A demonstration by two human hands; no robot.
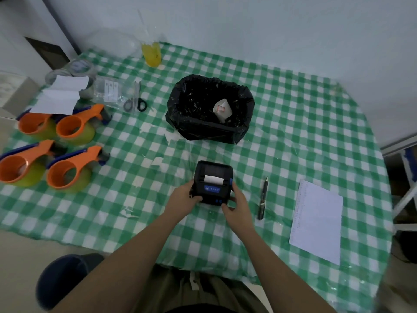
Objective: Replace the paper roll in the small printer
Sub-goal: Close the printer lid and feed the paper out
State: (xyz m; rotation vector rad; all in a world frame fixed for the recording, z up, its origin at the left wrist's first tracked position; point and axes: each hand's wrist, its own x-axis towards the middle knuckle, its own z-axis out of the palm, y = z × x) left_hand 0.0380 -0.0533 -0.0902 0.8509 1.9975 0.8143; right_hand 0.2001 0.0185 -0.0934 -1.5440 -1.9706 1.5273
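Note:
A small black printer (213, 177) with a blue label sits on the green checked tablecloth (293, 136) near the table's front middle. Its lid stands open at the back, and a white paper roll (213, 179) lies in the compartment. My left hand (184, 197) grips the printer's left side. My right hand (237, 204) holds its right front corner. A white object with a red mark (223, 109) lies inside the black-lined bin (191, 118) behind the printer.
A pen (262, 199) and a sheet of paper (318, 222) lie to the right. Several orange tape dispensers (67, 175) stand at the left, with scissors (137, 98), plastic bags and a yellow cup (151, 54) further back. A dark stool (61, 281) stands below left.

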